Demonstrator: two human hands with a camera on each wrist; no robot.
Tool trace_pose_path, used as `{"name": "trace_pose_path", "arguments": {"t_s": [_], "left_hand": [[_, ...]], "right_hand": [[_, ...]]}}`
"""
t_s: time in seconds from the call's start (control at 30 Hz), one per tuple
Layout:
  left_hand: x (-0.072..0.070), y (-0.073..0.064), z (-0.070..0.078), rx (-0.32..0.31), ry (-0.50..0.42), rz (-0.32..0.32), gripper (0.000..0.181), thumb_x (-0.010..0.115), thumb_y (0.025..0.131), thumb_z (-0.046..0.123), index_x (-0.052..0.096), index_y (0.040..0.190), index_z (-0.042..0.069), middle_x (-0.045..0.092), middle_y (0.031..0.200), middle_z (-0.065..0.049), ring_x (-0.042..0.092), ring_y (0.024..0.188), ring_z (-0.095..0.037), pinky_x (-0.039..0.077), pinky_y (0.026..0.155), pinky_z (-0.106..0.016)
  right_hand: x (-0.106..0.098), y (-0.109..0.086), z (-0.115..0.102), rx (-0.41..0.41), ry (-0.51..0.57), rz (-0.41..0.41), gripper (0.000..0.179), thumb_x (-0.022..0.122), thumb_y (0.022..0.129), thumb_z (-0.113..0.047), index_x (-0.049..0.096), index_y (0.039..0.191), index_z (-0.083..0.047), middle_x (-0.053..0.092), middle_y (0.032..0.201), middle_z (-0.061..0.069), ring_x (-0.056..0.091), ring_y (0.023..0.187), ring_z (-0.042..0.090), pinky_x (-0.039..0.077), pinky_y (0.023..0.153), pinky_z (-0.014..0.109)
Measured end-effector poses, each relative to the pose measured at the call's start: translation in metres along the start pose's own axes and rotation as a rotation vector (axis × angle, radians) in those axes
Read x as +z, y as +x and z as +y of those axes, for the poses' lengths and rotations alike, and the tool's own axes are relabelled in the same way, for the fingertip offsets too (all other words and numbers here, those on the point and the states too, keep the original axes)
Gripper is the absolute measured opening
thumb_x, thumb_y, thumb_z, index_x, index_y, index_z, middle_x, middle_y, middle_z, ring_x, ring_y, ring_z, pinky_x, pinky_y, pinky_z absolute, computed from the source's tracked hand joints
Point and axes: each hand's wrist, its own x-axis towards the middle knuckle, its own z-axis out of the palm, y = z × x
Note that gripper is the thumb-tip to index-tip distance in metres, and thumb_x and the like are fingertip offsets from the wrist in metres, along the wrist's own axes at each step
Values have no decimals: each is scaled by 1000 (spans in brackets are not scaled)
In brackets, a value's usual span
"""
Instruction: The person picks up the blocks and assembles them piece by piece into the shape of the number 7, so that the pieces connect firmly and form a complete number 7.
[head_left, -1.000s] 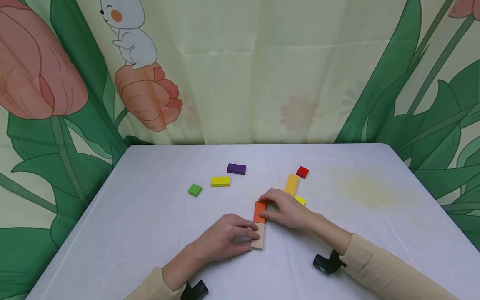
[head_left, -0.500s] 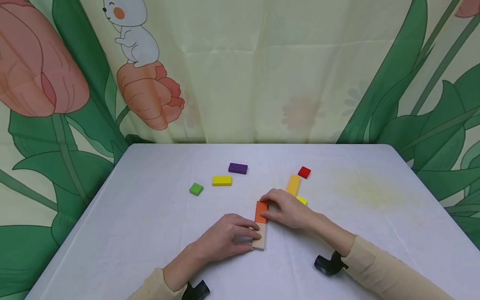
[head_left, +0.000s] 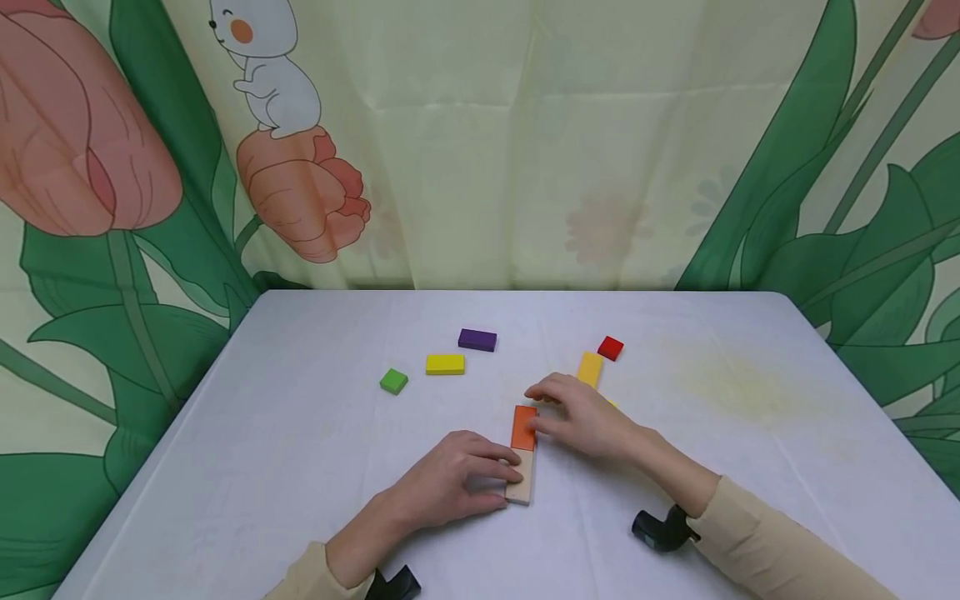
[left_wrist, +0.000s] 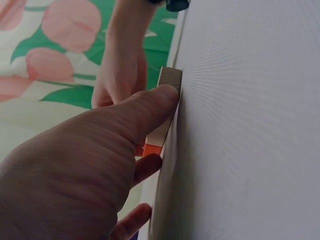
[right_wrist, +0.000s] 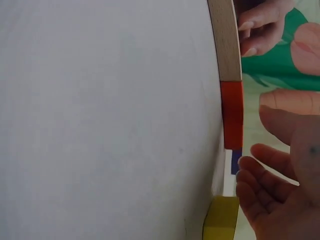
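An orange block (head_left: 523,427) lies end to end with a plain wooden block (head_left: 520,490), in one line on the table. My left hand (head_left: 463,473) holds the wooden block, its fingertips on the top and its thumb (left_wrist: 160,100) at the near side. By the orange block is my right hand (head_left: 585,417), thumb and fingers apart. The right wrist view shows a gap between that hand (right_wrist: 280,175) and the orange block (right_wrist: 233,115). Part of a yellow block (right_wrist: 221,217) shows below there; in the head view the right hand mostly hides it.
On the white-covered table (head_left: 300,433) lie a green block (head_left: 393,382), a yellow block (head_left: 446,364), a purple block (head_left: 477,340), a light orange-yellow block (head_left: 589,367) and a red block (head_left: 611,348). A printed curtain (head_left: 465,167) hangs behind the table.
My right hand has let go of the orange block; its fingers have spread and moved slightly right. The left hand stays on the wooden block.
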Motion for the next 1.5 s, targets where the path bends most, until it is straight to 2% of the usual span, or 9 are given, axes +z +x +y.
{"name": "trace_pose_path", "arguments": {"t_s": [0.23,0.4,0.63,0.97,1.2,1.5], "left_hand": [[1,-1,0,21,15,25,28,83,85,23,79,113,20,69,121,11,60,112,-6,45,100,-32],[1,-1,0,1,10,15,27,83,86,23,79,112,21,69,121,11,60,113,-5,45,100,-33],[0,0,2,-23,2,-2,27,82,87,23,78,113,21,68,122,12,59,114,-5,43,102,-34],[0,-1,2,-22,-1,4,26,82,87,23,79,113,21,68,122,12,59,114,-5,44,102,-35],[1,-2,1,-18,-1,8,27,82,87,23,78,113,21,68,123,12,59,115,-5,44,102,-35],[1,-2,1,-23,11,4,27,82,87,23,78,114,22,67,123,12,59,116,-6,43,102,-36]], "right_hand": [[-17,3,9,30,18,100,37,73,94,-19,66,126,-3,65,118,9,59,108,28,50,95,48],[-28,4,17,68,29,165,37,73,93,-15,65,126,0,64,122,14,59,109,33,50,95,50],[-39,-4,29,130,-6,194,34,74,93,-17,67,122,-1,65,117,13,59,104,31,52,92,50],[-40,-21,35,172,-64,163,37,78,89,-21,66,120,-3,63,113,10,58,106,33,51,92,50],[-39,-31,35,222,-132,122,47,84,83,-29,66,117,-3,61,111,9,56,104,29,52,88,46],[-39,-41,36,246,-172,53,64,87,76,-42,64,120,-1,61,113,9,53,107,29,51,91,48]]}}
